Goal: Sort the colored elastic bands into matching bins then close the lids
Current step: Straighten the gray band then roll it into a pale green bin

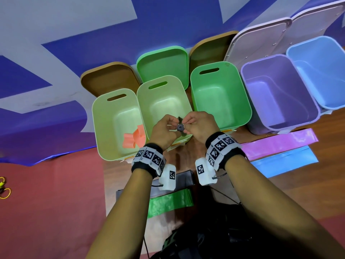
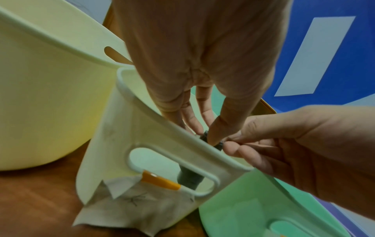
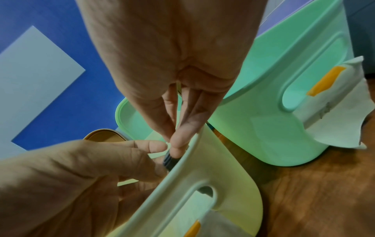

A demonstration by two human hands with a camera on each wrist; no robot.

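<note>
both hands, left hand (image 1: 164,128) and right hand (image 1: 197,126), pinch a rolled dark elastic band (image 1: 180,127) over the pale green bin (image 1: 143,101); soft, springy, likely to unroll, best gripped across the coil

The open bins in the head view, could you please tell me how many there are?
5, in a row: pale yellow-green bin at left, second pale bin, green bin, purple bin, blue bin at right.

Setting: staged recording station, not a home. Evidence: wooden table (image 1: 280,193) set against a blue-and-white printed backdrop (image 1: 74,34); 5 open coloured bins (image 1: 220,94) in a row; coded marker wristbands (image 1: 220,146) were worn.
</note>
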